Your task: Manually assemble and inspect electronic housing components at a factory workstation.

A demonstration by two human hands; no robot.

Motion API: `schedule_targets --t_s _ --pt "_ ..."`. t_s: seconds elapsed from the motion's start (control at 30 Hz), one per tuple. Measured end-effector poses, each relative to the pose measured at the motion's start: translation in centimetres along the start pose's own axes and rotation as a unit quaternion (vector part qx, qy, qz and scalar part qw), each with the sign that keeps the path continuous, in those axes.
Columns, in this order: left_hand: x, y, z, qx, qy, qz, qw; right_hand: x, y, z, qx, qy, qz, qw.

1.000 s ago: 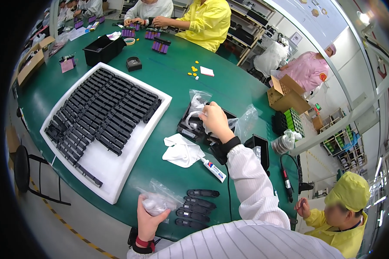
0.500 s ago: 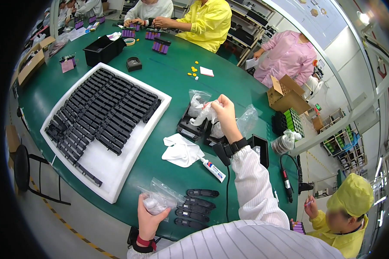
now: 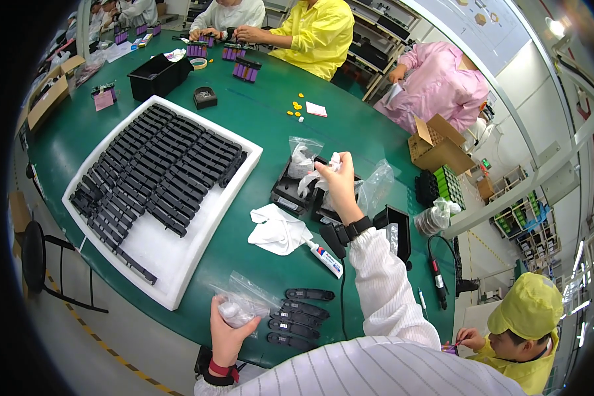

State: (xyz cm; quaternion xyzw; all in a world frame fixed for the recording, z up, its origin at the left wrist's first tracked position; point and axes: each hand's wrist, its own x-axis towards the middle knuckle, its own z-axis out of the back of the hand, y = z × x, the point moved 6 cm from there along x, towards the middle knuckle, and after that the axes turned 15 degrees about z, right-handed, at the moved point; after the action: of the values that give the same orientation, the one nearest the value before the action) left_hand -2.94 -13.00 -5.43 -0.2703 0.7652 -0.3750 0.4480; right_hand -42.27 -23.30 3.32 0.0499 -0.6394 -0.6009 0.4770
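Over the big green table point(image 3: 270, 135), the left hand point(image 3: 226, 335) grips a clear plastic bag point(image 3: 239, 310), the right hand point(image 3: 341, 188) pinches a crumpled white bundle point(image 3: 311, 179) above open black boxes point(image 3: 290, 204), and someone in pink point(image 3: 439, 86) stands over there.

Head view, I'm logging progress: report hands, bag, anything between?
Left hand holding clear bag. Right hand gripping white material over black bins. Cloth and tube lie between hands.
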Motion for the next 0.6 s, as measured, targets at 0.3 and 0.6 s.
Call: schedule_targets --t_s 0.3,0.6 --pt "0.2 0.1 0.0 0.021 -0.008 -0.012 1.0 -0.6 1.1 -0.3 -0.181 -0.003 0.076 0.981" --pt "0.1 0.1 -0.3 0.001 0.008 -0.01 1.0 -0.7 0.6 0.4 -0.106 -0.06 0.095 0.988"
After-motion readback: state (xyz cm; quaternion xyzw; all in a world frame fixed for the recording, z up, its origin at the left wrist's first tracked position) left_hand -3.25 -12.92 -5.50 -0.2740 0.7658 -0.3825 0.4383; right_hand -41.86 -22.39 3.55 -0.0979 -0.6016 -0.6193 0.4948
